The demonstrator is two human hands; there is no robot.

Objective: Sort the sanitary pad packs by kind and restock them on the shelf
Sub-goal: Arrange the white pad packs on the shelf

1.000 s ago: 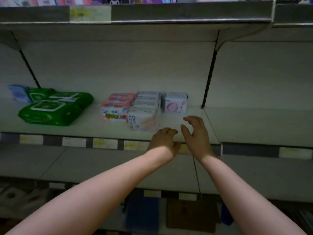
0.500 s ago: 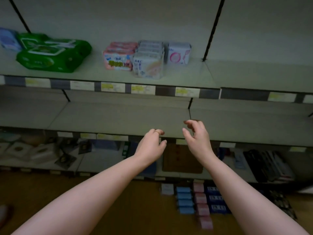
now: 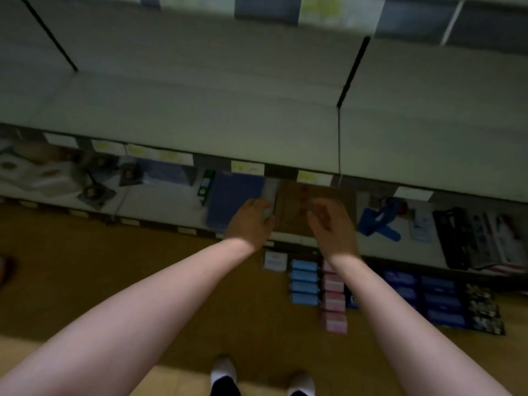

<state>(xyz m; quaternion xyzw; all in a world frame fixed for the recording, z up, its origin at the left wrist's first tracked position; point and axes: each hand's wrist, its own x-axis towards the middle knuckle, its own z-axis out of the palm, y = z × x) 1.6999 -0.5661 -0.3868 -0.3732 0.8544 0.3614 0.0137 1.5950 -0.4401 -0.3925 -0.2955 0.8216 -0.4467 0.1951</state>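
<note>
Pad packs lie in rows on the wooden floor: a column of light blue packs, a column of pink packs, dark blue packs, dark patterned packs and one white pack. My left hand and my right hand hang side by side above the near end of these rows, fingers loosely curled, holding nothing. A bare shelf board fills the upper view; the stocked shelf above is out of frame.
The bottom shelf holds a brown carton, a dark blue pack, a blue object, black packaged goods and white packs at left. My two white shoes stand on the floor below.
The view has tilted down from the stocked shelf to the floor. Both hands have lowered from the shelf edge toward the packs on the floor, still empty.
</note>
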